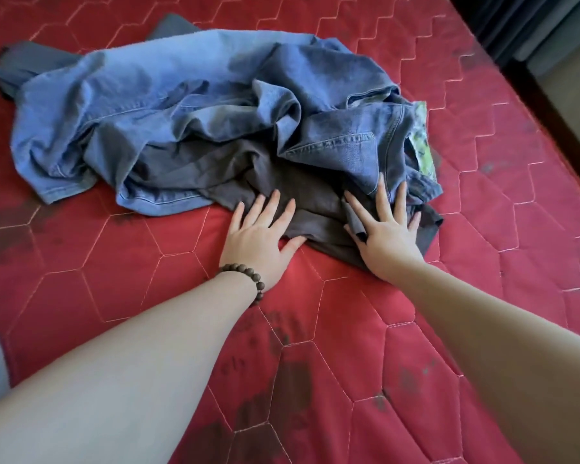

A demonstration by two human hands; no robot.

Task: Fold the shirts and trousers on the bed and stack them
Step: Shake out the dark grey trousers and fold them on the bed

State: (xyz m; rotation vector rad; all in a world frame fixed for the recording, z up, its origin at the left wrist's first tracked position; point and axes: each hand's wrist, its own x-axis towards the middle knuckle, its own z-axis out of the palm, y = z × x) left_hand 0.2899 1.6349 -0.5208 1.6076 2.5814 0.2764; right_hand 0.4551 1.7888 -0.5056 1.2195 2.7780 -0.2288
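A crumpled heap of clothes lies on the red quilted bed. Blue jeans sprawl over the top of the heap. A dark grey garment sticks out from under them at the near side. A green patterned cloth peeks out at the right edge. My left hand, with a bead bracelet on the wrist, rests flat with fingers spread on the near edge of the grey garment. My right hand lies flat with fingers apart on the same garment, and a small fold of grey cloth stands by its thumb.
Another grey piece shows behind the jeans at the far left. The bed's right edge runs diagonally at the upper right, with a dark curtain and floor beyond it. Dark stains mark the red cover near me.
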